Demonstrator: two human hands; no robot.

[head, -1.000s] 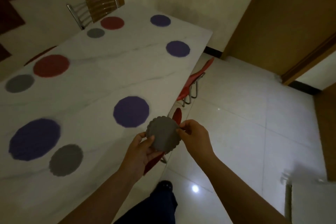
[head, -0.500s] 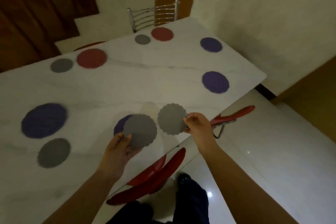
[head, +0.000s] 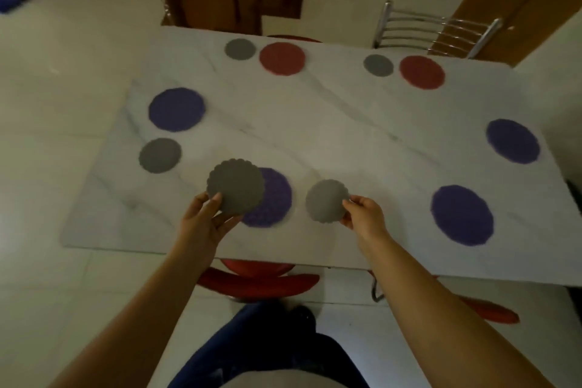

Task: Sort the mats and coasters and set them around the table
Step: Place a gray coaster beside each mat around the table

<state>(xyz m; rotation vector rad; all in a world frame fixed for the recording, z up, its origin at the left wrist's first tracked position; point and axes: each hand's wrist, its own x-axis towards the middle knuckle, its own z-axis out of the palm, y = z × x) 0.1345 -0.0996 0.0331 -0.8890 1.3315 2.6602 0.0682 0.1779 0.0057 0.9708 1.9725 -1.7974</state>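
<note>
Vs 0.5 s ago: hands further apart. Left hand (head: pixel 204 224) pinches grey scalloped round coaster (head: pixel 235 190); right hand (head: pixel 365 217) pinches 2nd grey scalloped coaster (head: pixel 326 201), both above white marble table (head: pixel 346 123).

left grey scalloped coaster (head: pixel 236 190): held up flat, overlapping round purple mat (head: pixel 274 201)
right grey scalloped coaster (head: pixel 327 201): held up, just beside it

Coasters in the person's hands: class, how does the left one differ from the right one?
The left-hand coaster looks larger and darker; the right-hand coaster smaller and paler. The left hand grips its coaster's lower left edge; the right hand pinches the right-hand coaster's right edge. The left-hand coaster overlaps a purple mat in view; the right-hand coaster shows against bare table. Both are grey, round and scalloped.
</note>
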